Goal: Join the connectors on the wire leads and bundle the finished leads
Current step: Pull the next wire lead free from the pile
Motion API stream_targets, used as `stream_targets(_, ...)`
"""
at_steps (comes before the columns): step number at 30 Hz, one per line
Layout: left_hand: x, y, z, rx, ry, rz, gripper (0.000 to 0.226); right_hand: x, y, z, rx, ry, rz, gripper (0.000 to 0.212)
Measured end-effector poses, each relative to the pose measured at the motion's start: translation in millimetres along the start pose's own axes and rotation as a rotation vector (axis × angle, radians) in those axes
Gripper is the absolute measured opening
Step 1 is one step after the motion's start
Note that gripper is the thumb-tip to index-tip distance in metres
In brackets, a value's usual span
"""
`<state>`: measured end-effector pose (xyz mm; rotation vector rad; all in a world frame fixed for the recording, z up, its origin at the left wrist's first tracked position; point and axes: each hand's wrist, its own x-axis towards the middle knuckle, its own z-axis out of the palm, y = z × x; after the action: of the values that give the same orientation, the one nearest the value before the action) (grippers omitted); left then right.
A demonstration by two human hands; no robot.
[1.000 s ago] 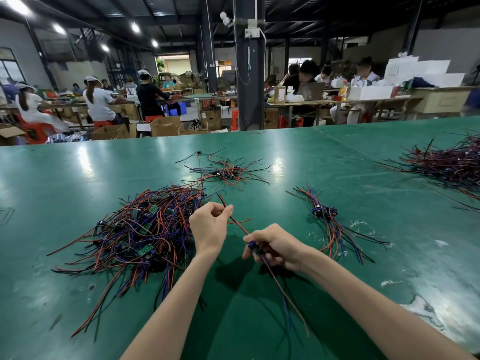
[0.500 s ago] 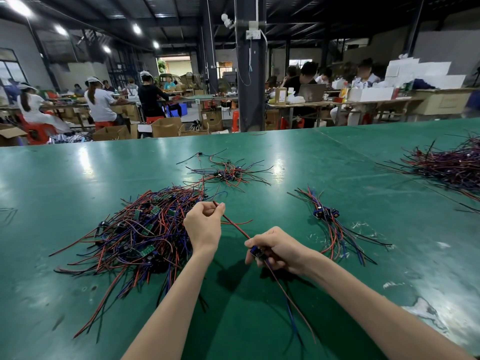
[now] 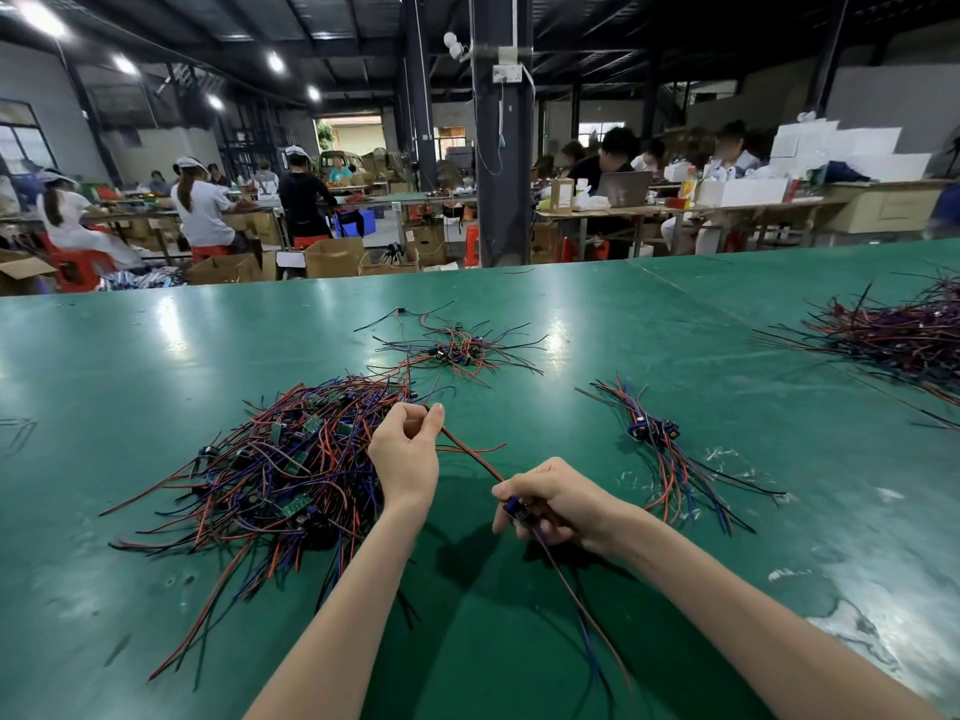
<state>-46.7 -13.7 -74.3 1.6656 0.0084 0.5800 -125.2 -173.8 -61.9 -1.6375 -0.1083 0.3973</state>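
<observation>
Pinching one lead [image 3: 470, 453] beside the loose pile [image 3: 280, 459]: left hand [image 3: 405, 457] fingers clamp it, right hand [image 3: 553, 504] fingers clamp its connector [image 3: 514, 509]. Looks early; few finished leads [image 3: 662, 449] right of pile.

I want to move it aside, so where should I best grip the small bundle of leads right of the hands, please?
At the cluster of blue connectors, pinched from above: the small bundle lies flat on the green table, and its wires fan out loose both ways from that knot.
</observation>
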Motion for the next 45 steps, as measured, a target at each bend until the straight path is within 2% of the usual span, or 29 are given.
stream_targets(4, -5, 7, 1, -0.219, -0.072, -0.131, 0.007, 0, 2, 0, 0.034, 0.028, -0.020, 0.033)
stream_targets(5, -8, 9, 2, -0.267, -0.121, -0.182, 0.013, 0, 3, 0, 0.050, 0.043, -0.028, 0.033)
stream_targets(7, -13, 12, 6, -0.267, -0.240, -0.277, 0.024, 2, 4, 1, 0.072, 0.085, -0.037, 0.034)
stream_targets(11, -31, 20, 13, -0.244, -0.507, -0.384, 0.011, 7, 7, 2, 0.158, 0.153, -0.057, 0.032)
stream_targets(13, -37, 22, 14, -0.279, -0.589, -0.398, 0.011, 8, 7, 1, 0.197, 0.165, -0.070, 0.026)
stream_targets(21, -36, 26, 9, -0.314, -0.620, -0.466, 0.007, 8, 7, 1, 0.197, 0.137, -0.056, 0.021)
stream_targets(24, -34, 25, 10, -0.323, -0.581, -0.470, 0.006, 6, 5, 1, 0.171, 0.115, -0.038, 0.024)
stream_targets(32, -33, 11, 21, -0.076, -0.390, -0.236, 0.018, 3, 0, -4, 0.065, 0.142, -0.012, 0.030)
stream_targets(40, -10, 10, 4, 0.203, -0.127, -0.022, 0.014, 0, 0, -1, -0.057, 0.029, -0.034, 0.032)
stream_targets(45, -2, 20, -6, 0.219, -0.006, 0.102, 0.011, 2, 0, -2, -0.101, -0.035, -0.054, 0.032)
